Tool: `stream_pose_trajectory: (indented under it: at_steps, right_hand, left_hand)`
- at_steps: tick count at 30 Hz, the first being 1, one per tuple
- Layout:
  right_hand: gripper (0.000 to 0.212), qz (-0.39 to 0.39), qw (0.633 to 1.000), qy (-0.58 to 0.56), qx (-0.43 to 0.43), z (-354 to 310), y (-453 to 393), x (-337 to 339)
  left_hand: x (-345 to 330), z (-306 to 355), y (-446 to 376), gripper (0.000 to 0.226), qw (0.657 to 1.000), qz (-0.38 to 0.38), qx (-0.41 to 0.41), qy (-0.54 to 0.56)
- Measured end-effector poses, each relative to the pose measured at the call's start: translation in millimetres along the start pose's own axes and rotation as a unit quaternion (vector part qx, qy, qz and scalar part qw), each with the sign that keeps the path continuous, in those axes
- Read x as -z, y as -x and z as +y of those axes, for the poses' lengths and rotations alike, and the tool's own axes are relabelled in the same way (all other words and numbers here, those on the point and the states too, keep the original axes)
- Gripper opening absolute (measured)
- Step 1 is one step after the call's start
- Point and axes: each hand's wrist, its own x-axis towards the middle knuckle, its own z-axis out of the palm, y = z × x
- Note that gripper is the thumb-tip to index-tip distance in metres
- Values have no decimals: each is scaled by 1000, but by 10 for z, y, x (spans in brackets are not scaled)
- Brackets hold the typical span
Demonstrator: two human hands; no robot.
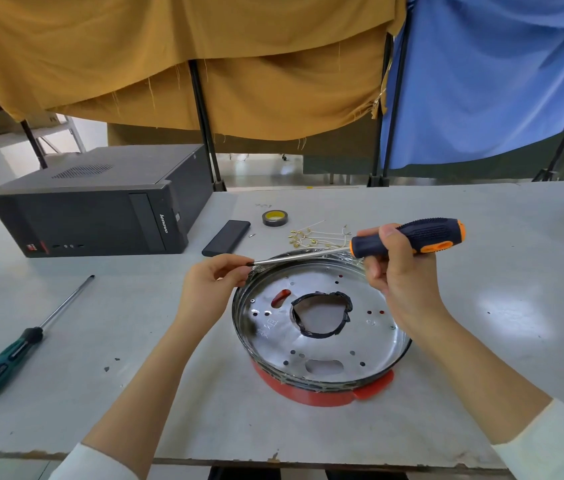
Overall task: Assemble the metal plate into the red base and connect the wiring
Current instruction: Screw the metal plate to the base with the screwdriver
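The metal plate (pixel 322 327) is seated in the red base (pixel 325 393) near the middle of the grey table (pixel 481 358); the plate's perforated face is up, with a large central opening edged in black tape (pixel 322 315); clear film or tape wraps the rim.

The right hand (pixel 398 271) is closed around the dark blue and orange handle of a screwdriver (pixel 408 237), held roughly level above the far edge of the plate; the left hand (pixel 211 282) pinches the tip of the shaft between thumb and fingers just beyond the plate's left rim (whether a screw sits at the tip cannot be determined from this view). The two hands are apart, joined only by the tool.

The loose wiring (pixel 318 235), pale leads with brass terminals, lies on the table just behind the plate; a roll of tape (pixel 275 217) and a flat black case (pixel 226 238) lie near it.

A second screwdriver with a green handle (pixel 13 348) lies well apart at the left; a black computer case (pixel 100 206) stands at the rear left of the table.
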Motion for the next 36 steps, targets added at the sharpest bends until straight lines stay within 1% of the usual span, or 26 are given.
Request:
stream_pose_trajectory:
  at_steps: [2, 5, 12, 15, 22, 24, 27, 29, 33, 36]
  right_hand:
    - [49, 5, 1000, -6, -3, -9, -7, 5]
    - [41, 14, 1000, -7, -7, -18, 0, 10]
    - [29, 29, 999, -4, -13, -81, -5, 8]
    - [29, 35, 999, -8, -19, -110, -3, 9]
    - [32, 57, 998, -13, -26, -128, -14, -5]
    - [33, 57, 998, -9, -25, -125, -15, 11]
    - [33, 49, 999, 19, -10, -141, -19, 24]
    - [34, 42, 998, 36, 7, -166, -23, 16]
    - [39, 63, 995, 67, 35, -193, -1, -37]
    - [37, 83, 995, 43, 30, -162, 10, -54]
  left_hand:
    - [-3, -11, 2, 24, 1000, 3, -7, 8]
    - [2, -19, -11, 24, 999, 7, -8, 31]
    - [21, -25, -5, 26, 999, -5, -29, 26]
    - [23, -30, 6, 26, 999, 3, -36, 29]
    - [24, -41, 18, 29, 996, 6, -43, 73]
    - [35, -43, 12, 32, 997, 0, -46, 62]
    - [33, -47, 24, 47, 998, -18, -58, 23]
    - [13, -46, 45, 52, 998, -21, -62, 5]
    - [-20, -35, 77, 41, 997, -1, -75, -1]
    - [-28, -27, 88, 36, 998, 5, -69, 14]
